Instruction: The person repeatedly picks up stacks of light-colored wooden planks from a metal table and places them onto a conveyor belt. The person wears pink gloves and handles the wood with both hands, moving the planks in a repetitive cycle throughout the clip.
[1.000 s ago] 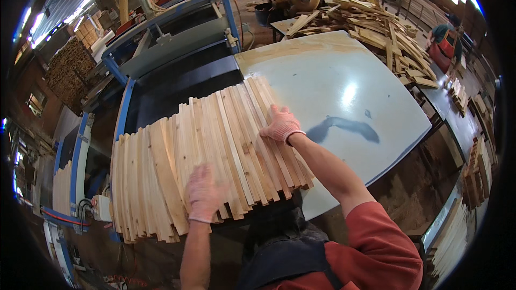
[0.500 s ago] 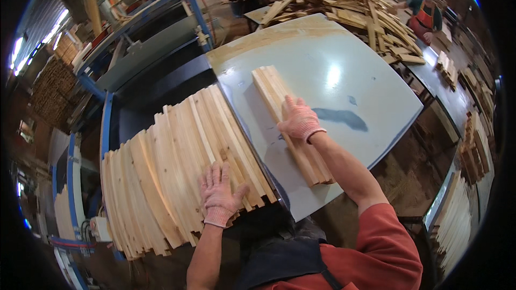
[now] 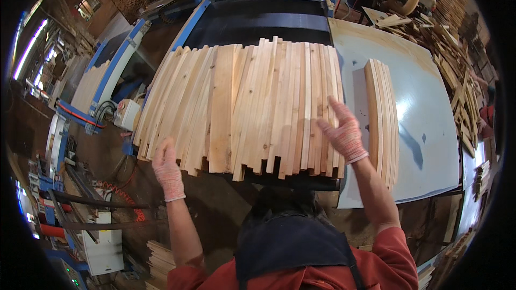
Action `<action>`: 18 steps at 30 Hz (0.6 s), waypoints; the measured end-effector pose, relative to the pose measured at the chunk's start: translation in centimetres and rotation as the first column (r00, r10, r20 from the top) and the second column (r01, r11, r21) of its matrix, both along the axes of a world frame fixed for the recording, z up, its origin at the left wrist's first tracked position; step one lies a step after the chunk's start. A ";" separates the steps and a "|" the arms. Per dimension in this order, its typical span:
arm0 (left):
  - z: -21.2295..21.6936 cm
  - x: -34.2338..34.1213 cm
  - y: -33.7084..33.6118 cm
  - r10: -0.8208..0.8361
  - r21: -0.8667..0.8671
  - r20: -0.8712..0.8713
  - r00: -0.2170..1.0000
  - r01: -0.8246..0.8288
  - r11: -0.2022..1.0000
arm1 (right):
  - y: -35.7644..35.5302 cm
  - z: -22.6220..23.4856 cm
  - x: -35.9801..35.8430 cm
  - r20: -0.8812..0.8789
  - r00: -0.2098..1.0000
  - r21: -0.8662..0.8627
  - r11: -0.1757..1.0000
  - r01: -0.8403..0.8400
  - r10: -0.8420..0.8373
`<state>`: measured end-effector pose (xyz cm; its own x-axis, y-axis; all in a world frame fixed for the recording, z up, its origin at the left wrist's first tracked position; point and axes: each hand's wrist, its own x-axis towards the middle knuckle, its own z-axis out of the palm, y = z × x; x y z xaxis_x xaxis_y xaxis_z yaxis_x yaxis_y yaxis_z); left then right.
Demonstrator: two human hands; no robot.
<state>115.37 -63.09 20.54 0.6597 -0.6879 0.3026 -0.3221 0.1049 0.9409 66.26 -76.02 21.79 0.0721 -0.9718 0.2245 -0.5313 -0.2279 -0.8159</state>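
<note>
Bundle [image 3: 382, 123] lies on the panel [image 3: 436, 161], parted from the slats [image 3: 259, 107] now my right hand [image 3: 345, 134], fingers spread, has let go; my left hand [image 3: 167, 171], uncurled, has swung to their left end.

Your gloved left hand [image 3: 167, 171] is sitting at 8 o'clock, its fingers pointing toward 12; your gloved right hand [image 3: 345, 133] is sitting at 3 o'clock, thumb standing apart, its forearm [image 3: 378, 196] slanting toward 11.
</note>
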 end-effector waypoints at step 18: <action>2.7 23.5 -3.4 0.132 0.377 0.737 0.663 -0.564 0.735 | -1.1 5.4 31.3 -0.616 0.709 0.403 0.911 -0.089 0.342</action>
